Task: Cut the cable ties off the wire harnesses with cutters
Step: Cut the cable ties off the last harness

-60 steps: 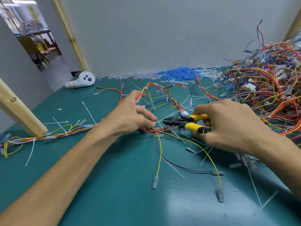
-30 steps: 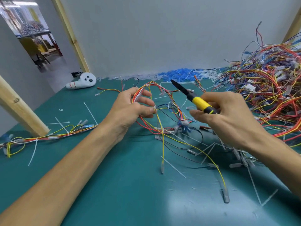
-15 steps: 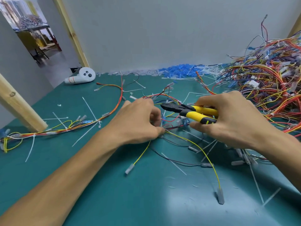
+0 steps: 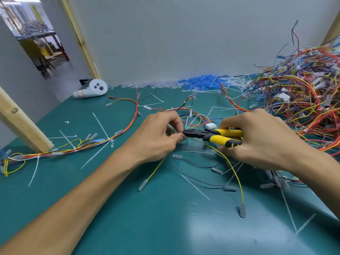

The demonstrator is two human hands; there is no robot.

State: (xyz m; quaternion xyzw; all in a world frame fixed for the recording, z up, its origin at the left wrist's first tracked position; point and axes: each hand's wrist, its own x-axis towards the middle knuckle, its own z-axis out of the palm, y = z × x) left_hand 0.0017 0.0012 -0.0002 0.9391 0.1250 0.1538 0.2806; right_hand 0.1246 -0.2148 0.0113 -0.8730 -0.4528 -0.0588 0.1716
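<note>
Wide teal surface point(image 4: 119, 218), smooth, with a soft sheen near the front, running back to a plain grey wall point(image 4: 184, 34). Pale wooden posts point(image 4: 20, 122) frame the left side, and through the doorway point(image 4: 36, 39) there's another room with a loaded table. A rounded white controller point(image 4: 92, 90) lies at the far left corner. Along the back edge sits a drift of small blue plastic connectors point(image 4: 202, 83). Far right, a big springy heap of wires point(image 4: 303, 103), red, yellow, orange and purple, all tangled.

Centre now: the wire harness point(image 4: 191, 115) lies looped on the surface just beyond the hands. The left hand point(image 4: 156, 138) has its fingers point(image 4: 177, 138) pinched together on a strand of it, right at the nose of the cutters point(image 4: 207, 135). The right hand point(image 4: 263, 140) is curled round the two yellow rubbery handles, black steel head pointing left. The jaws look nearly closed, though the fingertips hide the very tip, so I can't tell whether a tie sits between them.

Thin translucent white cable ties point(image 4: 100, 124) lie scattered across the surface, straight and stiff. A second harness point(image 4: 81, 145) stretches out at left, white ties round it. A loose yellow wire point(image 4: 234, 172) arcs toward the front, ending in a grey sleeve.
</note>
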